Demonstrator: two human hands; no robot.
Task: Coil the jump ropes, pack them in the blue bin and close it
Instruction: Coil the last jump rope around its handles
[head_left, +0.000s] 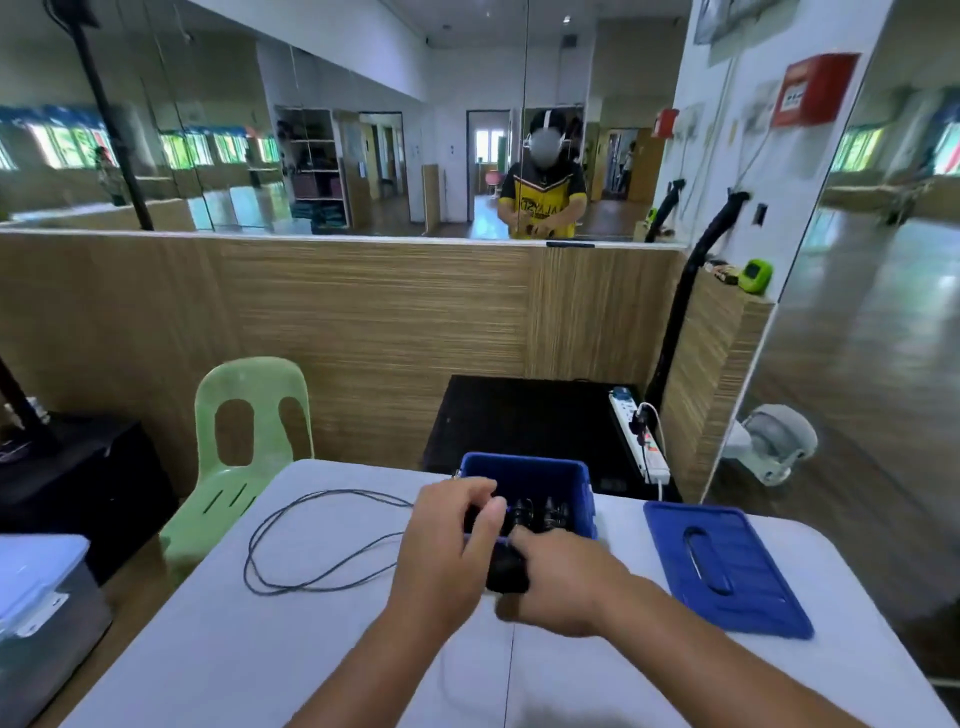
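Table (311, 649) inspected: rope (291, 551) sprawls loose. My right hand (563, 587) grips a handle (506, 571); left hand (449, 540) apparently pinches another. Recommend even loops sized for bin (582, 499).

place: dance studio | cues: wall mirrors (208, 130), polished floor (857, 415)

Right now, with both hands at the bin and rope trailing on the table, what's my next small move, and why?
Probably pull the loose rope in and wind a loop by the black handle in your right hand. It lies slack left of the blue bin, uncoiled, and the lid is off.
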